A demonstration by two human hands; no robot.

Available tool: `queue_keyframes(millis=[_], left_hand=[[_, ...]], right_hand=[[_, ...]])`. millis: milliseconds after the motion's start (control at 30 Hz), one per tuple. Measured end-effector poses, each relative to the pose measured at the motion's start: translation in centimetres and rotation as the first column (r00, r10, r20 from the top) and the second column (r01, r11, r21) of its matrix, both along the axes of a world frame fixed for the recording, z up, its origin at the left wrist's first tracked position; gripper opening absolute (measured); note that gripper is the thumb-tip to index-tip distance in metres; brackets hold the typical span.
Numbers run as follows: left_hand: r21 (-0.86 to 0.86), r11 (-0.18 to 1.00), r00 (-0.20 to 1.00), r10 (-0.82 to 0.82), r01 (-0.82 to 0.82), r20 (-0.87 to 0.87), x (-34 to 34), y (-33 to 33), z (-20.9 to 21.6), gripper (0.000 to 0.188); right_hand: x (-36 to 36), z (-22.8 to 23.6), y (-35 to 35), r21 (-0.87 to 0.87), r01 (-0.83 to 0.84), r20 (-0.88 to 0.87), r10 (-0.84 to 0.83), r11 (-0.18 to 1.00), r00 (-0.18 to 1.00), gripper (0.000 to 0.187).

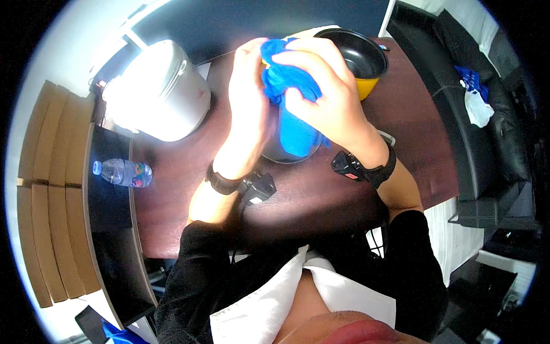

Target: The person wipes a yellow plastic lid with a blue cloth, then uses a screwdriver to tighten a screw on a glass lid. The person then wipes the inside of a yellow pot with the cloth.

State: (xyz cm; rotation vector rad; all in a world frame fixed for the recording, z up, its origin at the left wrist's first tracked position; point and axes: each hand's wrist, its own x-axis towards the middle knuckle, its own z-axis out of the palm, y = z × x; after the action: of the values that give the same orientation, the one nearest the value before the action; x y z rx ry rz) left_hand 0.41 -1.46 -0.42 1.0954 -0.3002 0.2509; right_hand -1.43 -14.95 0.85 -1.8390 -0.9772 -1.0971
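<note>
My right hand (326,86) is closed on a bunched blue cloth (297,129), whose loose end hangs toward me. Facing it, my left hand (249,94) stands upright against the cloth's left side, its fingertips curled at the top. A small yellowish edge shows between the hands; what my left hand grips is mostly hidden. Below the cloth, a round dark, glassy piece with a thin rim (276,155) shows in part on the table. Beyond my right hand stands a yellow pot (366,87) with a black inside. Both wrists wear black bands with small devices.
A white rice-cooker-like appliance (163,94) stands left on the brown table (412,132). A clear bottle with a blue cap (123,173) lies at the left edge. Cardboard boxes (54,195) are stacked farther left. A black sofa (504,143) holding blue and white cloths stands right.
</note>
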Motion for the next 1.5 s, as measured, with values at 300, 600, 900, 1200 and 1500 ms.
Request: queue_keyframes(millis=[300,600,900,1200,1500], left_hand=[[-0.284,0.898,0.874,-0.409,0.336,-0.262,2.8,1.6,-1.3,0.019],[-0.270,0.926,0.906,-0.333,0.262,-0.262,1.5,1.2,-0.1,0.014],[-0.012,0.926,0.906,-0.373,0.378,-0.201,0.9,1.6,1.2,0.033],[0.174,0.923,0.938,-0.328,0.343,-0.110,2.2,1.7,-0.4,0.024],[0.086,0.898,0.902,-0.430,0.432,-0.038,2.5,2.5,0.1,0.022]], right_hand=[[0.5,-0.3,-1.4,-0.120,-0.358,-0.510,0.252,0.926,0.822,0.038],[1.4,0.8,-3.5,0.014,0.045,-0.228,-0.041,0.999,0.973,0.047],[3.2,-0.7,-4.6,0.083,0.138,-0.209,-0.118,0.987,0.971,0.066],[2.9,-0.5,-3.6,-0.200,-0.060,-0.213,0.016,0.978,0.977,0.058],[4.5,-2.2,-3.5,0.382,-0.302,-0.552,0.478,0.873,0.684,0.063]])
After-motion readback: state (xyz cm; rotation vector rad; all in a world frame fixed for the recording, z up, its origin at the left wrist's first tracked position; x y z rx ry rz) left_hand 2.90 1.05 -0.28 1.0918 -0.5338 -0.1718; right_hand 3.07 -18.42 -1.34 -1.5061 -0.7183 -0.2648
